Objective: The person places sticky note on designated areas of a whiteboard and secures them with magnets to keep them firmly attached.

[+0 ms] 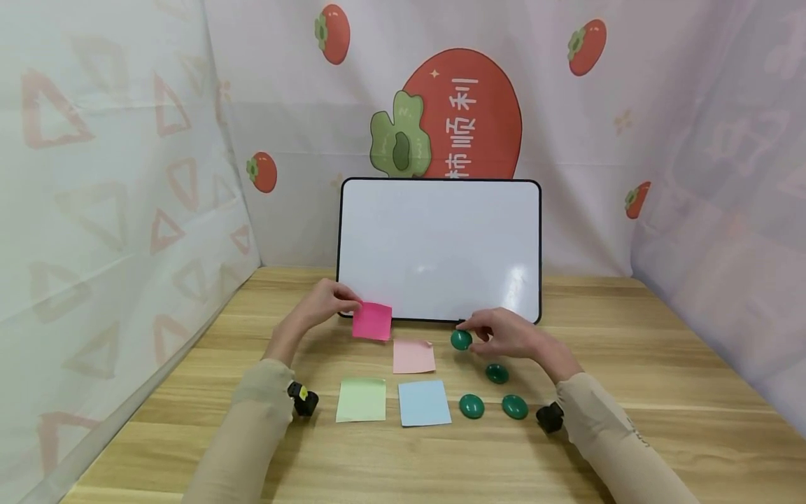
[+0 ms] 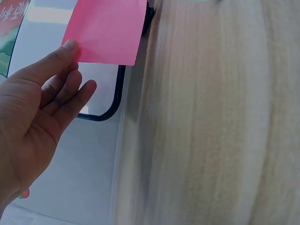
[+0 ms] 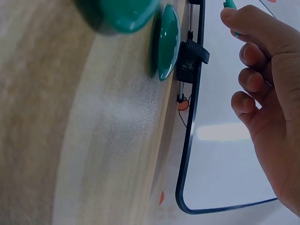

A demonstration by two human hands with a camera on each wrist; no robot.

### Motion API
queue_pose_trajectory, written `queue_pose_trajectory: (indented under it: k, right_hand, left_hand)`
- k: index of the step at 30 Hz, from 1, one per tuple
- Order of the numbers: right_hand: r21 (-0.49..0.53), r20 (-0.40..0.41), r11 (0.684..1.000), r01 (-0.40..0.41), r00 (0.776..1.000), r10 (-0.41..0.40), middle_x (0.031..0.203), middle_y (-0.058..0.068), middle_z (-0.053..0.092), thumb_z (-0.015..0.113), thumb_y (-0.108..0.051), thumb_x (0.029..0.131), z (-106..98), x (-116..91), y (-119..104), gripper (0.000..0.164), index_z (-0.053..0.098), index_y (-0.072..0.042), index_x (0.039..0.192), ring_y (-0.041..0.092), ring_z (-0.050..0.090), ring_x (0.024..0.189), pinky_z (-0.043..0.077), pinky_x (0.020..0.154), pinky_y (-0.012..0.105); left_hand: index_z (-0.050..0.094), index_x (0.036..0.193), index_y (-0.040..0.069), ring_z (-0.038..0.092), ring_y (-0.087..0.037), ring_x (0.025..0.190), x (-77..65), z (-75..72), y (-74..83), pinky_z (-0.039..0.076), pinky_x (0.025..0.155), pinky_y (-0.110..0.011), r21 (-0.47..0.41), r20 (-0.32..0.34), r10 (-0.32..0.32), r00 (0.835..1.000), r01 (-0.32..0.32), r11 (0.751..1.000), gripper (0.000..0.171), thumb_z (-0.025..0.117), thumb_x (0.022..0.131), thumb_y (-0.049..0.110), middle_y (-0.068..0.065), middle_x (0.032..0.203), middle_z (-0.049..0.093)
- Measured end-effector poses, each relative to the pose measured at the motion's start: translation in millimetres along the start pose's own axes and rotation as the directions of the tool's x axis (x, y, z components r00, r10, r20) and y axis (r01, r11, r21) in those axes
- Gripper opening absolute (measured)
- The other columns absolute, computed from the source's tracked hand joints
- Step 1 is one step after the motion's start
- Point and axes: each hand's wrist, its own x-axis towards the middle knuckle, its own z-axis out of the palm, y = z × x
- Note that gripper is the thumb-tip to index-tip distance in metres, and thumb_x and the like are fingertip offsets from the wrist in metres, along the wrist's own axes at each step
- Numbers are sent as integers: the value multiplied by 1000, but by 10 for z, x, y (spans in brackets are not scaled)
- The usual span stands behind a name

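Currently the left hand (image 1: 322,302) pinches a bright pink note (image 1: 373,323), the right hand (image 1: 507,333) a green disc (image 1: 461,341); beyond both hands the whiteboard (image 1: 441,238) stands, its long axis running left to right.

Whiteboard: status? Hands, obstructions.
Left hand pinches hot-pink note. Right hand pinches green disc. Whiteboard standing beyond both. No obstruction visible.
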Motion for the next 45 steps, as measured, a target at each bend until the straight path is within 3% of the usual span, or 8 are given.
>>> queue_pose_trajectory:
  k: [5,15,22,30,37,45]
  right_hand:
    - [-20,-35,1000,13,999,-14,79,1,59,74,-14,87,-13,-5,14,36,71,-11,122,5,46,70,40,62,20]
    - [-32,-65,999,9,998,-11,83,7,63,74,-15,87,-19,-10,19,35,71,-11,122,6,47,71,42,61,20]
    - [-37,-83,999,12,996,-15,82,5,62,74,-14,87,-11,0,16,35,71,-12,122,6,47,71,43,61,19]
    - [-35,-91,999,9,996,-12,80,-1,60,75,-14,87,-11,6,-12,35,71,-11,121,6,48,71,43,61,19]
    - [-47,-87,999,2,996,-6,83,5,63,75,-15,87,-11,7,-17,35,71,-11,122,6,47,71,43,60,19]
    - [-61,-91,998,6,996,-12,83,6,63,76,-16,87,-6,23,-14,35,71,-12,121,5,47,70,44,60,19]
  left_hand:
    - [76,106,5,65,-20,88,55,-43,85,55,78,-37,23,-65,17,998,-16,1000,19,70,93,18,-12,101,73]
    - [75,109,5,63,-24,94,182,-137,169,53,80,-35,20,-118,16,993,-14,1000,20,68,94,17,-13,107,72]
    - [76,106,4,62,-24,90,283,-206,218,51,75,-31,55,-161,17,987,-8,998,19,69,94,18,-13,103,71]
    - [75,108,2,61,-26,95,455,-329,301,52,82,-36,64,-193,1,981,12,998,20,67,95,16,-15,107,70]
    - [75,108,2,61,-27,99,610,-395,366,51,85,-39,99,-243,-5,970,30,995,21,67,95,15,-16,109,72]
    - [76,103,1,66,-28,98,662,-338,371,52,84,-40,154,-325,27,945,24,988,19,70,92,14,-16,104,75]
